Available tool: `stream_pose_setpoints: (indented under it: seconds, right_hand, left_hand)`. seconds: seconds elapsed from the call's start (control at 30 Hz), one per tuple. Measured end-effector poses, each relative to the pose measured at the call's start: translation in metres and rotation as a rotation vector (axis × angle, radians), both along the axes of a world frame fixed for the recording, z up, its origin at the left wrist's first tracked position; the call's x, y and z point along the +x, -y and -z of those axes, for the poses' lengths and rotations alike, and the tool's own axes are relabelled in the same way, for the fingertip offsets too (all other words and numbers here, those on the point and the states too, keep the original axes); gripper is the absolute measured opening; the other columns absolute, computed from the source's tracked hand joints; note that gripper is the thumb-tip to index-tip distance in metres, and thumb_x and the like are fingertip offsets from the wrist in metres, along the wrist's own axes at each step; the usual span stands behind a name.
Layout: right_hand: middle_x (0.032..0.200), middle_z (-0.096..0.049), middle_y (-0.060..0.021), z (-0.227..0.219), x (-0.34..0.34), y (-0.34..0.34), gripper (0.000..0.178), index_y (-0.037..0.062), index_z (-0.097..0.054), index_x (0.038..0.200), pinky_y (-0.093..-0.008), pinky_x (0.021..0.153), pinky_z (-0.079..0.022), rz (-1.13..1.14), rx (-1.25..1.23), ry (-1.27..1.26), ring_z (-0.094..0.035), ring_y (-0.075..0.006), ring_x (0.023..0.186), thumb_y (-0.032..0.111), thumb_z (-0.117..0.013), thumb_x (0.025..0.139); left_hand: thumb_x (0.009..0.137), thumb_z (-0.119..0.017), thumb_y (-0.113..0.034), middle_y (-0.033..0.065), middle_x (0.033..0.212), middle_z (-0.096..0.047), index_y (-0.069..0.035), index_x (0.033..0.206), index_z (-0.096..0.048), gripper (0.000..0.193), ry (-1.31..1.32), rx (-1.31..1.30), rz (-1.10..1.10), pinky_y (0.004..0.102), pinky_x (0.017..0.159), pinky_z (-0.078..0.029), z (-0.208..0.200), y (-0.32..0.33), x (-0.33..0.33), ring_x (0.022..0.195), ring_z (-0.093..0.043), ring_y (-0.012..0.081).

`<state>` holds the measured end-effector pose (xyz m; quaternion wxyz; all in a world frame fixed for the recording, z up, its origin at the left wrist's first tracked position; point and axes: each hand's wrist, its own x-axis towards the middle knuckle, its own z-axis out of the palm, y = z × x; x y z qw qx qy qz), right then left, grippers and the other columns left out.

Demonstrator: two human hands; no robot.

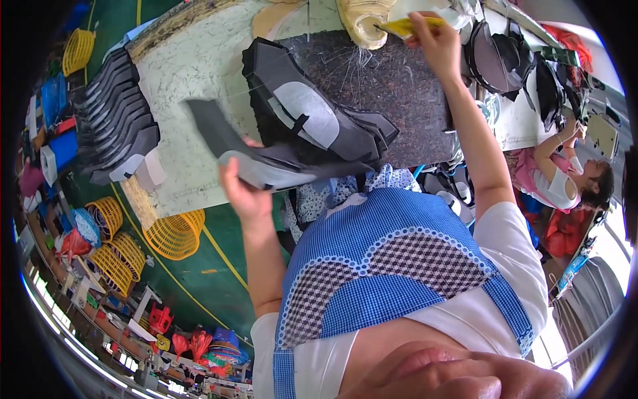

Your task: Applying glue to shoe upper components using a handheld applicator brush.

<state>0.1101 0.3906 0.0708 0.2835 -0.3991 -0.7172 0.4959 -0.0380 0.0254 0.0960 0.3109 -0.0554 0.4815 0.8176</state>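
My left hand is closed around a dark grey shoe-upper piece with a light grey patch, slightly blurred and held over the table's near edge. In my right hand is a yellow-handled brush, gripped between the fingers. Its tip reaches into the mouth of a cream, crusted pot at the far side; the bristles are hidden. Fine pale strands run from the pot down onto a dark speckled slab. A stack of similar grey shoe-upper pieces lies on the slab's left part, beyond my left hand.
More grey pieces overlap in a row on the pale worktable at the left. Yellow baskets stand on the green floor. Dark pieces lie at the right, and a person in pink works beyond them.
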Motion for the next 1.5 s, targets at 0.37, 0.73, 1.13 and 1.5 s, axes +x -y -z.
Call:
stream_pose_setpoints:
  seconds: [0.37,0.73,1.13,1.5]
  right_hand:
    - [0.091,-0.069,-0.0134,0.044,0.022,-0.040,0.038,-0.0050,-0.063,0.105,-0.0221,0.064,-0.055,-0.027,-0.367,0.045,-0.068,-0.0151,0.071,0.031,-0.057,0.095]
    - [0.082,-0.069,-0.0108,0.037,-0.136,0.074,0.033,-0.0055,-0.062,0.091,-0.0232,0.067,-0.054,-0.493,-0.191,0.119,-0.068,-0.0125,0.076,0.028,-0.065,0.091]
    - [0.070,-0.063,-0.0043,0.024,0.057,0.089,0.021,-0.0001,-0.063,0.083,-0.0229,0.056,-0.047,-0.533,-0.190,0.380,-0.059,-0.0089,0.063,0.021,-0.067,0.085]
    - [0.070,-0.064,-0.0076,0.041,0.089,0.100,0.024,-0.0017,-0.061,0.084,-0.0261,0.060,-0.051,-0.383,-0.184,0.272,-0.062,-0.0110,0.066,0.021,-0.065,0.085]
  left_hand:
    - [0.086,-0.069,-0.021,0.0202,0.128,-0.048,0.000,0.133,-0.041,0.059,-0.789,-0.946,-0.080,0.0309,0.087,-0.047,0.082,0.051,-0.073,0.108,-0.054,0.0221]
    - [0.074,-0.081,-0.022,0.0131,0.109,-0.057,0.006,0.125,-0.047,0.068,-0.393,-0.661,0.475,0.0265,0.079,-0.047,0.063,-0.067,-0.016,0.092,-0.054,0.0161]
    - [0.077,-0.077,-0.012,0.0072,0.091,-0.063,0.002,0.101,-0.053,0.037,-0.544,-0.545,0.517,0.0282,0.076,-0.048,0.049,-0.065,-0.020,0.082,-0.058,0.0124]
    - [0.078,-0.071,0.002,0.0113,0.108,-0.058,0.001,0.111,-0.046,0.041,-0.419,-0.313,0.491,0.0296,0.086,-0.047,0.047,-0.079,-0.013,0.098,-0.058,0.0156]
